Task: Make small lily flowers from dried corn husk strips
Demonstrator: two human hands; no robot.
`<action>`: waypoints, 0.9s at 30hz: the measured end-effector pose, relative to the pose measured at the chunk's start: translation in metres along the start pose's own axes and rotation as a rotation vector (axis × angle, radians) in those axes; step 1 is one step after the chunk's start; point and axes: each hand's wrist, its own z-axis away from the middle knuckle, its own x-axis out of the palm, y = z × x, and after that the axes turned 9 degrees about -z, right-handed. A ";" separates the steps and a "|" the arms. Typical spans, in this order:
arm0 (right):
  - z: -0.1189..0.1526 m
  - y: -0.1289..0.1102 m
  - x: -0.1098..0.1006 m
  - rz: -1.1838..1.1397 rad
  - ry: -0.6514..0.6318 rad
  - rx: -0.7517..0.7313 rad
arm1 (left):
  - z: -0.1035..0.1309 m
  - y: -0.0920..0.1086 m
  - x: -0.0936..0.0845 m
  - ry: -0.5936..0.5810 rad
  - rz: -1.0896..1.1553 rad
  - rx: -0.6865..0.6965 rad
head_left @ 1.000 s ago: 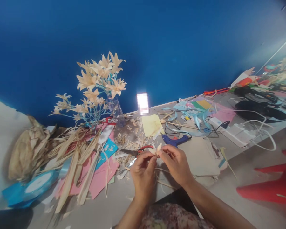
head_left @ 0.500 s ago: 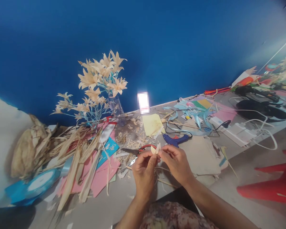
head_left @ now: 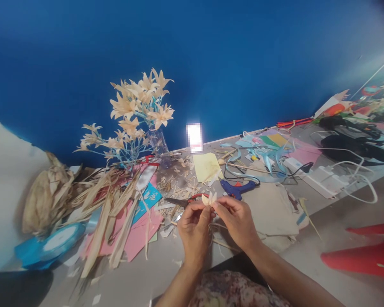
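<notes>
Between my fingertips is a small cream husk flower (head_left: 209, 199), its pale petals pointing up. My left hand (head_left: 194, 224) pinches its base from the left. From the right, my right hand (head_left: 238, 219) grips the same piece between thumb and fingers. Just behind my left hand lie red-handled scissors (head_left: 179, 202), partly hidden by the fingers. A blue glue gun (head_left: 237, 188) rests beyond my right hand. Both hands are above the grey table (head_left: 153, 279), close to its front edge.
Husk flowers (head_left: 141, 98) stand in a clear vase (head_left: 159, 147) at the back left. Dry husks (head_left: 99, 243), pink paper (head_left: 144, 234) and a blue ribbon roll (head_left: 62, 243) lie left. A beige cloth (head_left: 270, 209), a white power strip (head_left: 316, 177) and cables are right.
The view has shifted slightly, so the table items appear a little further right. The petals between my fingers look more spread. Both hands keep their grip.
</notes>
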 end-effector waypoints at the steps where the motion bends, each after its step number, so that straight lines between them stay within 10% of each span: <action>1: 0.000 0.001 0.001 -0.012 0.006 0.002 | 0.000 0.001 0.001 0.015 -0.002 -0.006; 27: 0.000 0.007 0.000 0.030 -0.023 -0.002 | -0.010 -0.001 -0.004 0.106 -0.510 0.410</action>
